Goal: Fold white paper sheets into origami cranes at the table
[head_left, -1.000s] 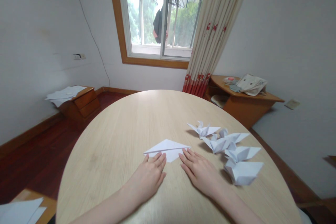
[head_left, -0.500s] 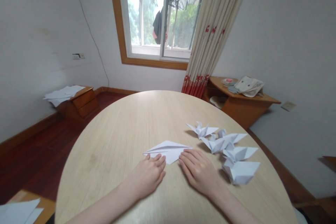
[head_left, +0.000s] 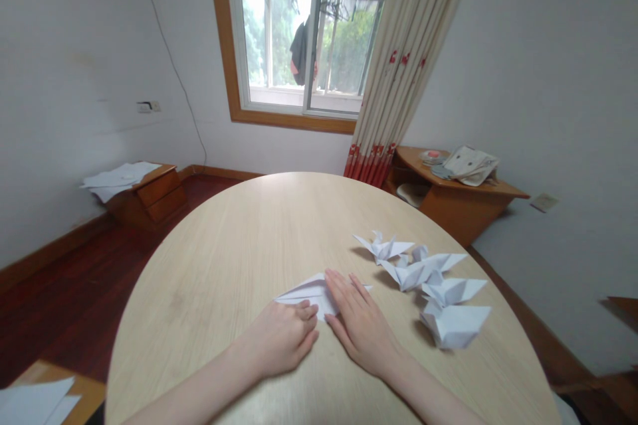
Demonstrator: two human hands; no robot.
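A folded sheet of white paper (head_left: 305, 292), diamond-shaped with long pointed ends, lies flat on the round wooden table (head_left: 209, 259). My left hand (head_left: 286, 335) rests at its near left edge, fingertips slightly bent on the paper and nothing gripped. Across the right half of the sheet lies my right hand (head_left: 359, 322), its fingers stretched out flat and covering much of that side. One thin paper tip shows beyond the right fingers. Several finished white paper cranes (head_left: 423, 272) stand in a cluster to the right of my right hand.
A corner cabinet (head_left: 448, 206) with a cloth bag (head_left: 468, 165) on top stands past the table's right edge. At the left, a low drawer cabinet (head_left: 159, 194) carries loose papers (head_left: 119, 176). More white sheets (head_left: 40, 398) lie at the lower left. A curtain (head_left: 403, 66) hangs beside the window.
My right hand has moved left and farther onto the folded paper, now covering its right half. The paper has shifted slightly right and toward me. My left hand has barely moved.
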